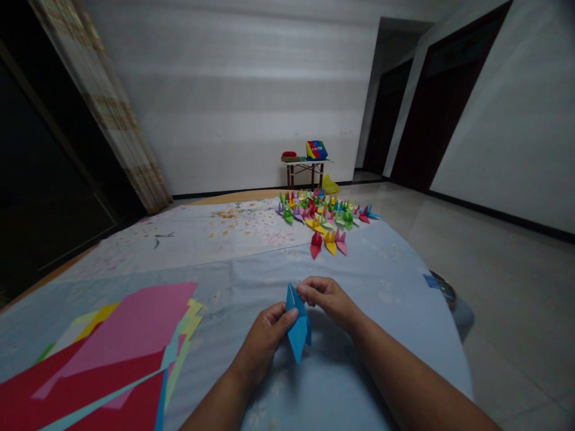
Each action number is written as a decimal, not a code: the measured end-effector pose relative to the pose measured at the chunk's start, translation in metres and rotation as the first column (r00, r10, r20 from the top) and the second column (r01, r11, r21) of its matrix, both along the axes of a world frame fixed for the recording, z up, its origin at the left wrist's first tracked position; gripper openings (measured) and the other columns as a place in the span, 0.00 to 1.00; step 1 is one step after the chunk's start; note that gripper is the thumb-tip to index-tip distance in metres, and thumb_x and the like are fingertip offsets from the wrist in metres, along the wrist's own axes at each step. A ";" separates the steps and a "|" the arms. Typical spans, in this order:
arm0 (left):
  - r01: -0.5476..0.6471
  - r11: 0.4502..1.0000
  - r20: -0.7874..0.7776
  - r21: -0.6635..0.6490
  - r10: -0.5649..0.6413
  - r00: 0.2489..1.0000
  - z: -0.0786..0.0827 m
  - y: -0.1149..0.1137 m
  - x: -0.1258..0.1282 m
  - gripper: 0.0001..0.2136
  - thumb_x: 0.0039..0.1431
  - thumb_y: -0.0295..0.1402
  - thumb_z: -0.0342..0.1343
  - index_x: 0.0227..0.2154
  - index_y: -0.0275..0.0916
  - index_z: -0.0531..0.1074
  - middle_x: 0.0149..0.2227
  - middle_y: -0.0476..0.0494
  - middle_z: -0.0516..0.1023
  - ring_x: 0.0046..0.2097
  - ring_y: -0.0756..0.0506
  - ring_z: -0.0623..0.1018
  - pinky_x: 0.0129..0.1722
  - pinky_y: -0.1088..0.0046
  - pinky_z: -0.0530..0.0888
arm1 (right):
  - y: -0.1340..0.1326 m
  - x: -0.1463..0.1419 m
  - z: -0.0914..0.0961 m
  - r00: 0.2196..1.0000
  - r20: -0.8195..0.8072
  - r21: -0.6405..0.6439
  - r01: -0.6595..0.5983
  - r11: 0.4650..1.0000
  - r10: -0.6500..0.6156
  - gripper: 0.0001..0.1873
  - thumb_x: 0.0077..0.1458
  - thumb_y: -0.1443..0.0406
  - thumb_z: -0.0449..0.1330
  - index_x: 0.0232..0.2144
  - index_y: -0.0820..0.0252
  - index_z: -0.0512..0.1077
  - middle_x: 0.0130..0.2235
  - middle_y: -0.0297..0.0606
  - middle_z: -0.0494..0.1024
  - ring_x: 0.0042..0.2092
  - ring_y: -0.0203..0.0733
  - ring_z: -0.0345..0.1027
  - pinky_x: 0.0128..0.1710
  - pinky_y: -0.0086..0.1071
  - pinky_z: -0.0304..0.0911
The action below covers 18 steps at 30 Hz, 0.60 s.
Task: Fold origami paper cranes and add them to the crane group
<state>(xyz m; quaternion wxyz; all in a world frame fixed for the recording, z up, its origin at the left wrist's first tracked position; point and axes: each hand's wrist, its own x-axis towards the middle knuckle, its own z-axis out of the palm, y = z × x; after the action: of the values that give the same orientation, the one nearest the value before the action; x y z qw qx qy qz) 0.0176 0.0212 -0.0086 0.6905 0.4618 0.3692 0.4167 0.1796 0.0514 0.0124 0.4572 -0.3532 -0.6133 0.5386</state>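
Held up over the wood-rimmed worktop (238, 195), between both hands: the blue folded paper (297, 338), slim and kite-shaped, sharp at its lower point and split at its upper tip. Clamped firmly by the left hand (264, 335), with the thumb flat across its near face. Beside its upper right edge, with thumb and fingers drawn together, the right hand (330, 299); cannot tell about any flap caught between.

Likeliest trouble, by judgement: a torn or crumpled upper tip, from too hard a tug; a skewed crease, from a slip of the left thumb; layers sprung apart, from too slack a pinch.

Crisp, matt paper throughout. Left of the blue folded paper, a loose fan of flat sheets, straight-edged and overlapping, including a pink sheet (139, 323) and a red sheet (112, 377); liable to slide under a brush of the left forearm. Beyond the blue folded paper, slightly right, three paper birds (330, 240), pointed and angular. Farther beyond, a spiky, many-coloured cluster (312, 208), perhaps easily toppled by a jerk of the cloth. Beneath the blue folded paper, that same pale-blue cloth (220, 299), soft and faintly wrinkled.
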 end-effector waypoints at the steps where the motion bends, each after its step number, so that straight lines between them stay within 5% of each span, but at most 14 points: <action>1: 0.017 1.000 0.005 -0.006 -0.016 1.000 0.000 0.000 0.000 0.16 0.49 0.39 0.59 0.39 0.36 0.74 0.27 0.47 0.74 0.28 0.51 0.70 0.31 0.76 0.66 | 0.000 0.000 0.000 1.000 -0.021 -0.012 -0.008 1.000 0.008 0.16 0.47 0.54 0.60 0.25 0.63 0.72 0.22 0.30 0.68 0.24 0.30 0.57 0.26 0.26 0.53; 13: 0.044 0.993 0.090 -0.113 -0.034 0.995 0.004 -0.002 0.002 0.15 0.45 0.42 0.61 0.29 0.33 0.74 0.21 0.51 0.69 0.23 0.53 0.66 0.25 0.78 0.63 | 0.001 -0.002 -0.008 0.992 -0.121 -0.096 -0.054 0.994 0.043 0.15 0.44 0.56 0.63 0.30 0.62 0.73 0.22 0.29 0.68 0.23 0.28 0.55 0.25 0.25 0.52; 18: 0.056 0.995 0.134 -0.081 -0.044 0.990 0.005 -0.002 0.004 0.16 0.47 0.41 0.60 0.35 0.34 0.74 0.23 0.49 0.70 0.25 0.52 0.68 0.28 0.77 0.65 | 0.002 -0.003 -0.010 0.991 -0.128 -0.090 -0.062 0.994 0.050 0.16 0.45 0.55 0.62 0.31 0.62 0.73 0.21 0.29 0.67 0.23 0.28 0.55 0.24 0.25 0.52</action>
<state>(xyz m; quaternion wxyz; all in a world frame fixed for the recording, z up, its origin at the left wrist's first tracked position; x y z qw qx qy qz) 0.0212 0.0188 -0.0038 0.7427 0.4125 0.3284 0.4128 0.1764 0.0531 0.0024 0.4623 -0.3224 -0.5671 0.6006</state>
